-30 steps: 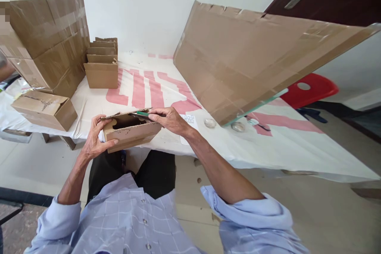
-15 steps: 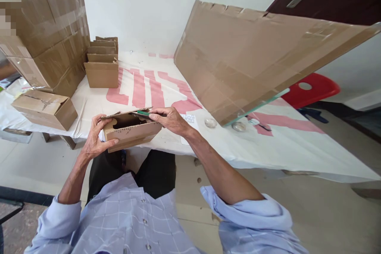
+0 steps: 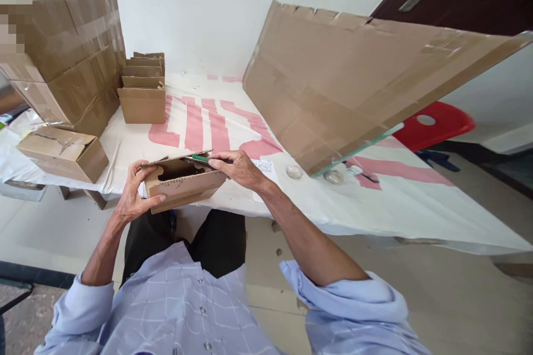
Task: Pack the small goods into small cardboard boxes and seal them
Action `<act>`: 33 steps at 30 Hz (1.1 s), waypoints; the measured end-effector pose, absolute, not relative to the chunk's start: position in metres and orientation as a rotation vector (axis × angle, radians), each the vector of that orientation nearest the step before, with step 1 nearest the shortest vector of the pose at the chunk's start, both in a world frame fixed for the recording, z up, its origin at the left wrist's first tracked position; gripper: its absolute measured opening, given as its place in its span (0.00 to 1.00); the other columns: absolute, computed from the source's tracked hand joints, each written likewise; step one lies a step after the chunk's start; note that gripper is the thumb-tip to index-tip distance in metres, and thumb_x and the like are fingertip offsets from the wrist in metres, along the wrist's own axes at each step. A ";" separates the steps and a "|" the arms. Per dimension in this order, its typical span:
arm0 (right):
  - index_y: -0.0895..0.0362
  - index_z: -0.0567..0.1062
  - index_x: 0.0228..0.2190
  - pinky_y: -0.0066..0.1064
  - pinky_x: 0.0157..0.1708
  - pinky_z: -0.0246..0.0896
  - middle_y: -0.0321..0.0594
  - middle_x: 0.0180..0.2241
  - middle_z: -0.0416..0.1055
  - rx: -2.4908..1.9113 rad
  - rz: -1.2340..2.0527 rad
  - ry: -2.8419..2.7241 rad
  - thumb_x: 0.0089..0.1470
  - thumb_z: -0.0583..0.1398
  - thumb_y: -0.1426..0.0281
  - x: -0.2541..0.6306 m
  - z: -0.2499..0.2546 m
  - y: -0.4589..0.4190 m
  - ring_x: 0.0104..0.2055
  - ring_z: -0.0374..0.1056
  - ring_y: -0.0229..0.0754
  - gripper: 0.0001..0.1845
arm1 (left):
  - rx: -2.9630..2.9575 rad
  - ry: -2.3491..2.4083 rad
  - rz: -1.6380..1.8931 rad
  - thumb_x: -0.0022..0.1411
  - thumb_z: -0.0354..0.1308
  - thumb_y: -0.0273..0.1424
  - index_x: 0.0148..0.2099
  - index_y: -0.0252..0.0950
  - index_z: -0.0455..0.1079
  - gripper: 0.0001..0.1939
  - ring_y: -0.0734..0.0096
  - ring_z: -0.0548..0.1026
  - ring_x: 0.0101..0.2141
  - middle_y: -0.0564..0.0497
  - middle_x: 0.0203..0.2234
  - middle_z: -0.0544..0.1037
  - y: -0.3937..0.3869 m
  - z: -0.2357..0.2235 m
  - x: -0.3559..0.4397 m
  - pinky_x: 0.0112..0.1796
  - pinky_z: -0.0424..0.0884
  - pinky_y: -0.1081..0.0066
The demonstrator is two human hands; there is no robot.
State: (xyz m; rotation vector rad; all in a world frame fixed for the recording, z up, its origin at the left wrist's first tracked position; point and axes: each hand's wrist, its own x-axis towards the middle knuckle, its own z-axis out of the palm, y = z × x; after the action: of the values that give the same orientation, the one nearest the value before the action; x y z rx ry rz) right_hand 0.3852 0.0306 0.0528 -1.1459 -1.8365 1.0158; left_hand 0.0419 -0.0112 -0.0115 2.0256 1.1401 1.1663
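Note:
Tilted above the table's front edge is a small cardboard box (image 3: 187, 191), its top open along one side with ragged edges. My left hand (image 3: 135, 194) clasps its left end, thumb on the near wall and fingers at the top corner. At the right of the opening, my right hand (image 3: 237, 167) pinches a slim green and dark tool (image 3: 200, 158) that lies along the box's top. Fingers hide part of this tool, so its kind is unclear. The inside of the box is dark, and its contents cannot be made out.
A closed cardboard box (image 3: 62, 152) sits at the left, below a taped stack of large cartons (image 3: 83, 55). Several open cartons (image 3: 142, 105) stand in a row behind. A large cardboard sheet (image 3: 353, 83) leans at right, near clear tape rolls (image 3: 293, 172) and a red chair (image 3: 437, 125).
Both hands and the box stay almost still. The green and dark tool shifts only very slightly at the box's opening.

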 end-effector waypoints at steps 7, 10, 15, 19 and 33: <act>0.57 0.89 0.38 0.33 0.31 0.57 0.38 0.30 0.74 -1.143 0.997 -1.844 0.59 0.67 0.45 0.386 0.053 0.031 0.32 0.63 0.40 0.28 | 2.040 1.127 1.179 0.61 0.76 0.58 0.68 0.43 0.76 0.41 0.36 0.64 0.74 0.39 0.68 0.66 -0.011 -0.013 0.042 0.74 0.64 0.35; 0.57 0.89 0.38 0.32 0.31 0.56 0.38 0.29 0.74 -1.142 0.992 -1.852 0.60 0.67 0.45 0.386 0.052 0.031 0.31 0.62 0.39 0.28 | 2.043 1.131 1.184 0.61 0.76 0.58 0.68 0.43 0.76 0.40 0.37 0.64 0.74 0.39 0.68 0.66 -0.010 -0.013 0.042 0.74 0.65 0.34; 0.57 0.89 0.38 0.32 0.30 0.56 0.37 0.29 0.73 -1.154 0.982 -1.841 0.59 0.67 0.45 0.386 0.051 0.032 0.31 0.61 0.39 0.28 | 2.038 1.137 1.179 0.60 0.76 0.58 0.67 0.44 0.76 0.40 0.36 0.64 0.73 0.39 0.68 0.66 -0.010 -0.013 0.042 0.73 0.67 0.35; 0.57 0.89 0.38 0.32 0.30 0.55 0.37 0.29 0.74 -1.147 1.000 -1.829 0.59 0.67 0.47 0.385 0.052 0.031 0.31 0.61 0.38 0.26 | 2.034 1.138 1.181 0.61 0.76 0.58 0.68 0.43 0.76 0.40 0.37 0.63 0.73 0.38 0.68 0.66 -0.011 -0.013 0.042 0.74 0.66 0.35; 0.54 0.90 0.37 0.37 0.41 0.69 0.41 0.37 0.83 -1.157 0.927 -1.828 0.59 0.68 0.46 0.389 0.045 0.034 0.40 0.75 0.48 0.24 | 2.033 1.154 1.165 0.60 0.76 0.59 0.67 0.45 0.77 0.40 0.36 0.63 0.74 0.39 0.69 0.66 -0.010 -0.013 0.042 0.73 0.66 0.35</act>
State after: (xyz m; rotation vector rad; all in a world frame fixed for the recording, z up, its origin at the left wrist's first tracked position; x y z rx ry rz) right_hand 0.3890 0.0342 0.0447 -1.1571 -1.8276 0.9268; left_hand 0.0422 -0.0100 -0.0129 2.0333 1.1540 1.1646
